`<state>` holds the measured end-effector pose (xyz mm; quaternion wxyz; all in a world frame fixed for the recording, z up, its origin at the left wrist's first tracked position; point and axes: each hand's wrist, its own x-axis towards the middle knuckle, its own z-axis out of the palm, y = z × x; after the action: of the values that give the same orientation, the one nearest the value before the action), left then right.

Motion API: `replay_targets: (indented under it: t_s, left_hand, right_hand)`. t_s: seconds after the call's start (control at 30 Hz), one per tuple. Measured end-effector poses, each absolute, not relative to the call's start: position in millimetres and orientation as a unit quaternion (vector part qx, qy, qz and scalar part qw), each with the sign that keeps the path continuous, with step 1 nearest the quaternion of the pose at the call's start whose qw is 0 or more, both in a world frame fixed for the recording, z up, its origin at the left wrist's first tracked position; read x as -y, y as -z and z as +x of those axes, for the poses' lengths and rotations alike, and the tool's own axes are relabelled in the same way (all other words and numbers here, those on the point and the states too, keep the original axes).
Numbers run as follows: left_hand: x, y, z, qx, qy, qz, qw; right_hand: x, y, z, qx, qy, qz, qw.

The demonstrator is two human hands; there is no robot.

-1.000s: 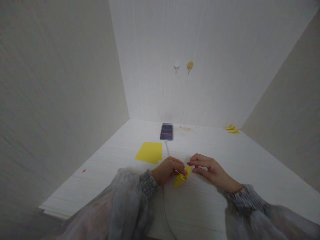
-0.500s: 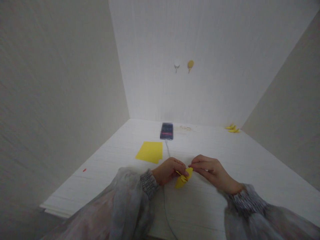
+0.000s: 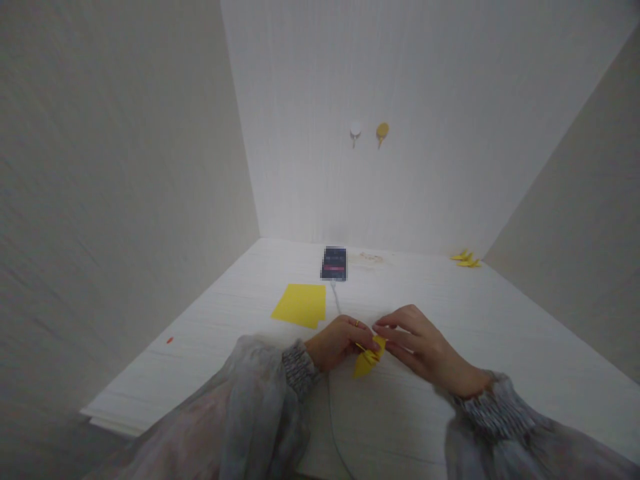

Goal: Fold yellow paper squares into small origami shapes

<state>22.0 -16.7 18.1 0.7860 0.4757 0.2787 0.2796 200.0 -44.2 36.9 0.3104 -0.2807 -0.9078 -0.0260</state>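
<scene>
One folded yellow paper is clamped in the left hand, over the desk. Right hand: fingertips at the paper's upper end; grip cannot be told. Beyond: flat yellow paper, dark device; folded yellow pieces, far right corner.

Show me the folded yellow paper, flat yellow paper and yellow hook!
Folded yellow paper (image 3: pixel 369 359): head view, its middle folds.
Flat yellow paper (image 3: pixel 301 305): head view, its middle.
Yellow hook (image 3: pixel 383 129): head view, its round base.

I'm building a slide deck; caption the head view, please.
Left hand holds a folded yellow paper piece, right hand at its edge; flat yellow paper lies beyond on the white table.
</scene>
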Motion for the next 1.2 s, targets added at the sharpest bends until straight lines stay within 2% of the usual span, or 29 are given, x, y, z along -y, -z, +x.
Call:
replay_targets:
  t_s: [0.33, 0.53, 0.63, 0.73, 0.83, 1.2]
  left_hand:
    - [15, -17, 23, -0.266, -0.287, 0.458, 0.798]
    - [15, -17, 23, -0.252, -0.304, 0.451, 0.801]
    - [14, -19, 23, -0.251, -0.348, 0.440, 0.789]
    - [12, -21, 24, -0.254, -0.421, 0.409, 0.769]
    - [12, -23, 26, -0.250, -0.469, 0.394, 0.749]
    - [12, -18, 26, -0.260, -0.446, 0.408, 0.753]
  right_hand:
    - [46, -29, 195, 0.894, 0.098, -0.289, 0.328]
    - [45, -32, 195, 0.886, 0.102, -0.318, 0.323]
    - [43, -31, 196, 0.858, 0.083, -0.357, 0.359]
    - [42, -28, 193, 0.817, -0.005, -0.399, 0.416]
    - [42, -24, 184, 0.788, -0.150, -0.421, 0.424]
    - [39, -9, 175, 0.647, -0.453, -0.433, 0.434]
